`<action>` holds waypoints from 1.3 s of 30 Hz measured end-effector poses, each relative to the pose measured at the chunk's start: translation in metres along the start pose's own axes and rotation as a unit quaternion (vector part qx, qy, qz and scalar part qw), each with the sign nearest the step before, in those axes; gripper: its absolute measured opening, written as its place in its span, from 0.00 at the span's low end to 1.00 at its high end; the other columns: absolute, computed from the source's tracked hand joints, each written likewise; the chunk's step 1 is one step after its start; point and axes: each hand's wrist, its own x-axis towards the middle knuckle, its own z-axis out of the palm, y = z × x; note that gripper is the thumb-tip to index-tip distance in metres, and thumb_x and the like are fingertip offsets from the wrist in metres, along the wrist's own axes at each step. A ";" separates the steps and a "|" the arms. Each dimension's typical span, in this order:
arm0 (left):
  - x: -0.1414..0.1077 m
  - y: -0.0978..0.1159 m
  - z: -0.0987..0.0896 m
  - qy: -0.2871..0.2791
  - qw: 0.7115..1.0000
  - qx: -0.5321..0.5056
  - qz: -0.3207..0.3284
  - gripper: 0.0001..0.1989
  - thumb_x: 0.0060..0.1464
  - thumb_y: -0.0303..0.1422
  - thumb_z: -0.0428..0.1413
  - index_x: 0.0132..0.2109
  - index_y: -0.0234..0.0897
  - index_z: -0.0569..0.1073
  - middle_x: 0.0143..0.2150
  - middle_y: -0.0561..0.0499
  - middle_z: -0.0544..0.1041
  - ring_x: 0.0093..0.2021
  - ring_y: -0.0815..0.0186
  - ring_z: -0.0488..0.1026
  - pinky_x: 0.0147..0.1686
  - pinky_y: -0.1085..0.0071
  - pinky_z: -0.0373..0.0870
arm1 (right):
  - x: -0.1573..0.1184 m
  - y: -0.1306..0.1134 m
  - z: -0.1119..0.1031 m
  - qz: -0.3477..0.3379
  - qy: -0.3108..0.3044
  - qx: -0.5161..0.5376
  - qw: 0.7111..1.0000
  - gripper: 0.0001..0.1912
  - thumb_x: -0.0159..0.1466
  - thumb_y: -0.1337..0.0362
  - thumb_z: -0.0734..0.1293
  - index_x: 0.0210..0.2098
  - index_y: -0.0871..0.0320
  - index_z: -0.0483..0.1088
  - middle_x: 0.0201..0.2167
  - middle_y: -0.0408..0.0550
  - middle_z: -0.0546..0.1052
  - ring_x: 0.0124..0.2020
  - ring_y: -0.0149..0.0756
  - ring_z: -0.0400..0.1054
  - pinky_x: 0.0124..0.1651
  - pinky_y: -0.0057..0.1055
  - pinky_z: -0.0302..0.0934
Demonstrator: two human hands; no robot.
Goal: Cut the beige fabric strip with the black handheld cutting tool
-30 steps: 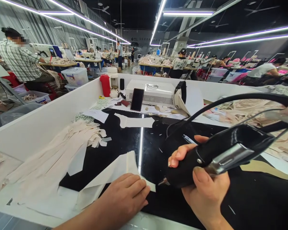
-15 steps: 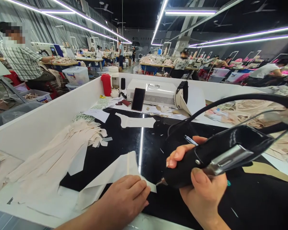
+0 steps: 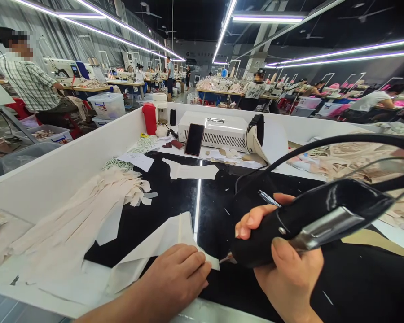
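Pale fabric point(image 3: 168, 233) on glossy black worktop point(image 3: 366, 287); strip lights point(image 3: 269, 19), sewing machines point(image 3: 63, 67) beyond.

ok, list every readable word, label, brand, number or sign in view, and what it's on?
No text is readable.
Back wall: faint lettering, too small and blurred.
Pillar: a small triangular sign, no words legible.
Lidded plastic bin: label too small to read.
White paper slip: faint marks, illegible.
Black tool in the right hand: no lettering can be made out.
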 end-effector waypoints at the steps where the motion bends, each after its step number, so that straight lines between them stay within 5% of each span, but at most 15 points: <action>1: -0.001 0.000 0.000 -0.001 1.000 -0.002 0.000 0.09 0.68 0.27 0.54 0.52 0.28 0.74 0.44 0.46 0.77 0.45 0.60 0.75 0.46 0.63 0.78 | 0.000 0.000 0.000 -0.003 0.000 0.003 1.000 0.20 0.67 0.60 0.70 0.57 0.48 0.66 0.33 0.40 0.73 0.30 0.34 0.70 0.35 0.37 0.68; 27: -0.001 0.000 0.002 -0.001 1.000 -0.014 -0.004 0.08 0.67 0.25 0.53 0.51 0.29 0.74 0.43 0.46 0.77 0.44 0.60 0.76 0.45 0.62 0.79 | -0.010 0.000 0.000 0.009 -0.009 0.014 1.000 0.21 0.66 0.59 0.70 0.57 0.48 0.65 0.32 0.41 0.74 0.29 0.35 0.70 0.33 0.36 0.70; 39: 0.000 -0.006 -0.014 -0.020 0.997 -0.053 -0.048 0.10 0.70 0.29 0.49 0.53 0.32 0.73 0.46 0.45 0.78 0.47 0.60 0.77 0.49 0.62 0.79 | -0.013 -0.001 -0.004 0.000 -0.006 0.001 1.000 0.21 0.66 0.60 0.70 0.57 0.49 0.66 0.33 0.42 0.74 0.29 0.35 0.70 0.33 0.35 0.70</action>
